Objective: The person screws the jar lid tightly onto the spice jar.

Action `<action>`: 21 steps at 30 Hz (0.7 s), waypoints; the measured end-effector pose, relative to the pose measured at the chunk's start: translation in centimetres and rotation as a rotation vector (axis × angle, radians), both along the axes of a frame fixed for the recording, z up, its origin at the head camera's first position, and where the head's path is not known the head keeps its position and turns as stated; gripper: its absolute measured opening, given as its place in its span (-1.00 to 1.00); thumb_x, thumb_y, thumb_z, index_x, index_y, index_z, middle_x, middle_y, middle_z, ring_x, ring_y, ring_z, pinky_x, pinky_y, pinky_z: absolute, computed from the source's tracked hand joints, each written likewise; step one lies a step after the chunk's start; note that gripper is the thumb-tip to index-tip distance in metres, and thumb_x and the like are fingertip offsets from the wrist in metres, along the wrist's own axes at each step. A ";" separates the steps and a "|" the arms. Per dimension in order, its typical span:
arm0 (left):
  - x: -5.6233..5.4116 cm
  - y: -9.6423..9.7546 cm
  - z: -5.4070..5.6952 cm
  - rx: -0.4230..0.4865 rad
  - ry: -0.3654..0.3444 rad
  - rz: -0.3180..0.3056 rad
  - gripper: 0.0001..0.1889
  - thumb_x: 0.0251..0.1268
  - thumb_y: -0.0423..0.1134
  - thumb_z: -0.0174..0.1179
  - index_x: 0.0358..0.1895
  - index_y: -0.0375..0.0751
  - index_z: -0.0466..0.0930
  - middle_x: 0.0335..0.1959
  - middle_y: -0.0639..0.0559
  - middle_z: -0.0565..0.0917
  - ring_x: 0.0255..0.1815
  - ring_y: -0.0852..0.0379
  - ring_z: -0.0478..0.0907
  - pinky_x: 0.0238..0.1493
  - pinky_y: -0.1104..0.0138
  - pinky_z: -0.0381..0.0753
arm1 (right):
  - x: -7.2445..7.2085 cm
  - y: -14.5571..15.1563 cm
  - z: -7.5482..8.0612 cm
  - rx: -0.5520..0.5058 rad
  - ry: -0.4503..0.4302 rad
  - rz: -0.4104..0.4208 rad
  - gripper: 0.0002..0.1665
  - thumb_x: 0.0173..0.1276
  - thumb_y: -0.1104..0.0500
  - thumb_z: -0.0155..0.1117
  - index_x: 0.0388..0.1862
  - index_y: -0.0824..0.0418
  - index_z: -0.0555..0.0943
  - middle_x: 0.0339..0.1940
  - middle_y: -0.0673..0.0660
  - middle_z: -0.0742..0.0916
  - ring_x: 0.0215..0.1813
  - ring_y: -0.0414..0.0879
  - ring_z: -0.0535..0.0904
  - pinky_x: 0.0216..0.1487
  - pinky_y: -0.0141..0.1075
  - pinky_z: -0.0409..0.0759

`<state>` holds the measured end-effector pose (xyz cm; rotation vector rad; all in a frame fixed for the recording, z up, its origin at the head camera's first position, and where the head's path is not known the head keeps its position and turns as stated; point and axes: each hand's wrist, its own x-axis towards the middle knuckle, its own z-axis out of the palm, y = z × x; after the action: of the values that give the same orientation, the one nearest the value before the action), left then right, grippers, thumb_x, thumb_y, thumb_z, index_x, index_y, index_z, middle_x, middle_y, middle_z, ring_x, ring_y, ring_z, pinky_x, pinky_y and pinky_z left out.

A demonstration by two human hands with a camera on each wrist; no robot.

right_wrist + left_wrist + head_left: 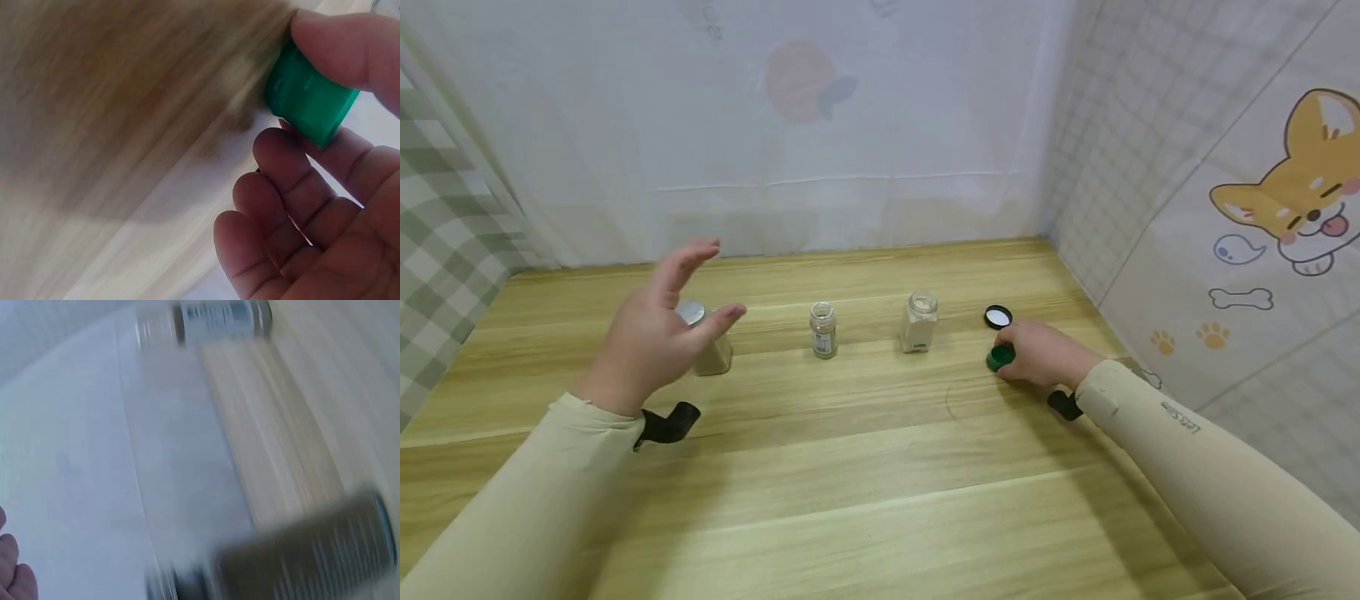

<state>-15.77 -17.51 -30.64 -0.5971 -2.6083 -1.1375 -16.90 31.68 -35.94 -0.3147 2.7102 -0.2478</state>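
- My right hand (1041, 354) pinches the green cap (997, 360), right of the frame's centre.
- My left hand (651, 337), thumb and fingers spread apart, hovers near the silver-topped jar (715, 358), left of centre.

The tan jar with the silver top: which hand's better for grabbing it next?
Probably the left hand: it holds nothing and is nearest the jar. The right hand is farther away, pinching the round green plastic cap.
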 end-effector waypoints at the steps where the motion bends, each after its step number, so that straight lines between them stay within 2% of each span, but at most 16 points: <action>1: 0.2 1.0 0.1 -0.004 0.007 -0.029 -0.22 0.42 -0.15 0.42 0.61 -0.07 0.23 0.65 -0.13 0.32 -0.81 0.40 0.23 -0.74 0.41 0.32 | 0.0 0.0 0.0 0.001 -0.001 -0.004 -0.50 0.40 0.10 0.50 0.18 0.37 0.64 0.05 0.24 0.74 -0.08 0.01 0.62 -0.06 -0.12 0.65; 2: 0.4 1.9 0.0 -0.001 0.003 -0.055 -0.21 0.42 -0.14 0.42 0.61 -0.10 0.22 0.64 -0.16 0.33 -0.82 0.38 0.25 -0.73 0.39 0.35 | 0.0 0.0 0.1 0.001 -0.003 -0.006 -0.50 0.40 0.10 0.50 0.18 0.37 0.64 0.06 0.24 0.74 -0.09 0.01 0.62 -0.06 -0.12 0.65; 3: 0.4 2.8 -0.2 0.000 -0.018 -0.074 -0.21 0.43 -0.11 0.41 0.61 -0.12 0.21 0.64 -0.18 0.32 -0.81 0.35 0.29 -0.62 0.38 0.45 | 0.0 0.0 0.1 0.001 -0.006 -0.013 -0.50 0.40 0.11 0.50 0.18 0.37 0.64 0.05 0.24 0.74 -0.10 0.00 0.62 -0.07 -0.13 0.64; 5: 0.4 4.3 -0.7 -0.010 -0.090 -0.091 -0.17 0.46 -0.03 0.38 0.63 -0.13 0.16 0.65 -0.17 0.30 -0.73 0.12 0.50 -0.30 0.24 0.69 | 0.0 -0.1 0.1 -0.002 -0.012 -0.024 -0.50 0.40 0.11 0.50 0.19 0.37 0.64 0.05 0.24 0.74 -0.10 0.00 0.62 -0.08 -0.15 0.64; 6: 0.3 5.0 -1.1 -0.023 -0.117 -0.093 -0.15 0.46 -0.01 0.38 0.64 -0.16 0.13 0.65 -0.19 0.29 -0.69 0.01 0.54 -0.14 0.16 0.71 | 0.0 0.0 0.1 -0.007 -0.016 -0.028 -0.50 0.40 0.12 0.51 0.18 0.37 0.64 0.05 0.24 0.75 -0.11 0.00 0.62 -0.09 -0.16 0.64; 7: 0.1 5.6 -1.5 -0.034 -0.155 -0.091 -0.13 0.46 0.02 0.37 0.65 -0.16 0.10 0.66 -0.17 0.28 -0.56 -0.08 0.65 0.05 0.07 0.69 | 0.0 0.0 0.1 -0.012 -0.020 -0.036 -0.50 0.39 0.12 0.51 0.18 0.37 0.64 0.04 0.24 0.75 -0.11 0.00 0.62 -0.09 -0.16 0.64; 9: -0.2 6.6 -2.4 -0.066 -0.235 -0.074 -0.06 0.45 0.08 0.37 0.68 -0.13 0.02 0.68 -0.14 0.25 -0.19 -0.20 0.77 0.30 -0.06 0.57 | -0.1 0.0 0.0 -0.018 -0.024 -0.045 -0.51 0.40 0.12 0.51 0.18 0.37 0.64 0.03 0.24 0.75 -0.12 0.00 0.62 -0.10 -0.18 0.63; 10: -0.4 7.0 -2.7 -0.083 -0.272 -0.069 -0.02 0.44 0.10 0.37 0.70 -0.12 -0.02 0.69 -0.15 0.24 -0.01 -0.25 0.76 0.33 -0.10 0.56 | -0.1 0.0 0.0 -0.020 -0.025 -0.047 -0.51 0.40 0.12 0.51 0.18 0.38 0.64 0.03 0.24 0.75 -0.12 0.00 0.61 -0.11 -0.18 0.63; 11: -0.7 7.4 -3.1 -0.104 -0.309 -0.065 0.02 0.42 0.13 0.37 0.71 -0.10 -0.07 0.68 -0.17 0.24 -0.06 -0.26 0.76 0.30 -0.11 0.58 | -0.1 -0.1 0.0 -0.021 -0.027 -0.052 -0.51 0.40 0.12 0.51 0.18 0.37 0.64 0.03 0.24 0.75 -0.13 -0.01 0.61 -0.11 -0.19 0.62; 13: -1.1 8.0 -3.7 -0.145 -0.375 -0.054 0.08 0.40 0.18 0.37 0.74 -0.06 -0.14 0.68 -0.19 0.23 0.31 -0.28 0.63 0.37 -0.14 0.54 | -0.1 -0.1 0.0 -0.019 -0.029 -0.053 -0.50 0.40 0.12 0.51 0.18 0.38 0.63 0.02 0.24 0.75 -0.14 -0.01 0.61 -0.14 -0.20 0.61; 16: -1.8 8.7 -4.5 -0.194 -0.454 -0.062 0.13 0.37 0.25 0.36 0.75 -0.06 -0.20 0.71 -0.25 0.14 0.53 -0.32 0.41 0.49 -0.18 0.42 | -0.1 -0.2 0.1 -0.016 -0.037 -0.057 -0.49 0.40 0.10 0.51 0.19 0.38 0.63 0.01 0.25 0.74 -0.15 0.00 0.60 -0.16 -0.22 0.61; 21: -2.6 9.2 -5.4 -0.246 -0.508 -0.063 0.11 0.39 0.27 0.34 0.74 -0.08 -0.16 0.74 -0.29 -0.01 0.71 -0.33 0.05 0.62 -0.24 0.16 | -0.1 -0.2 0.0 -0.012 -0.044 -0.068 -0.51 0.41 0.12 0.50 0.17 0.37 0.63 0.00 0.24 0.74 -0.14 0.00 0.60 -0.16 -0.23 0.60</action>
<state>-18.33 -8.35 -35.99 -0.4878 -3.2174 -1.1102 -16.96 31.46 -35.91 -0.2181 2.6797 -0.2873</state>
